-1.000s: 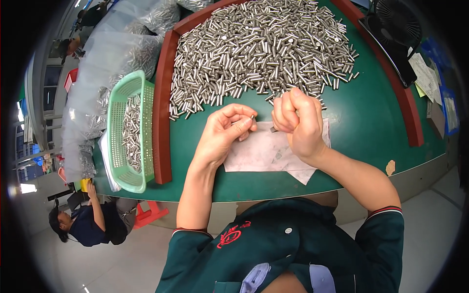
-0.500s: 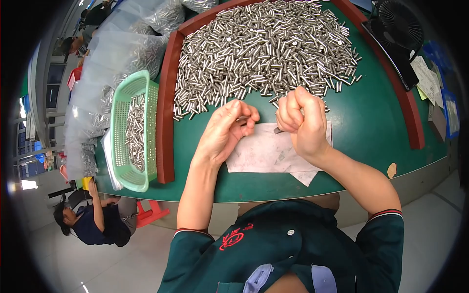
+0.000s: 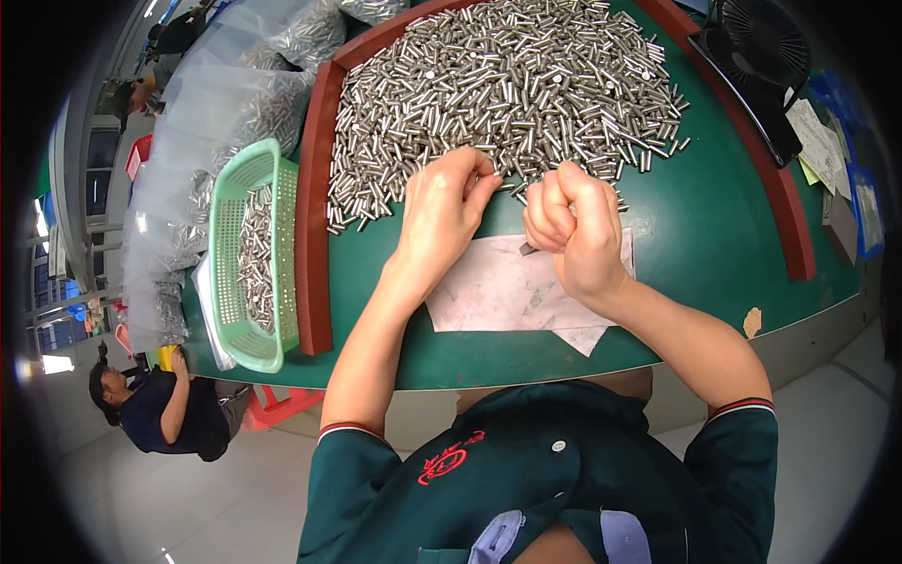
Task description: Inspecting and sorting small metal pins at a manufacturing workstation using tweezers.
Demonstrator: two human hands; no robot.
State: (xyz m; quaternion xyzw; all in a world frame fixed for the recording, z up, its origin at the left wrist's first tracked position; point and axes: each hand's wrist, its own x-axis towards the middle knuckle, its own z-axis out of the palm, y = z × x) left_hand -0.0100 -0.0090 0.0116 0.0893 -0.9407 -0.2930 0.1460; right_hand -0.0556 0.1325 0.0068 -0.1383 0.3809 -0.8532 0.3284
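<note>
Most short shiny metal pins (image 3: pixel 507 85) lie unsorted; left hand (image 3: pixel 442 207) pinches at them, right hand (image 3: pixel 573 226) is closed on several; the green plastic basket (image 3: pixel 246 179) is partly filled.

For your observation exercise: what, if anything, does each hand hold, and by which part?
The right hand is closed on small silver metal pins, one end poking out below. The left hand reaches the pin pile; any hold cannot be told.

We see a green basket (image 3: pixel 254 254) of pins left of the table rim, clear bags (image 3: pixel 225 103) behind it, a black fan (image 3: pixel 766 56) far right.
</note>
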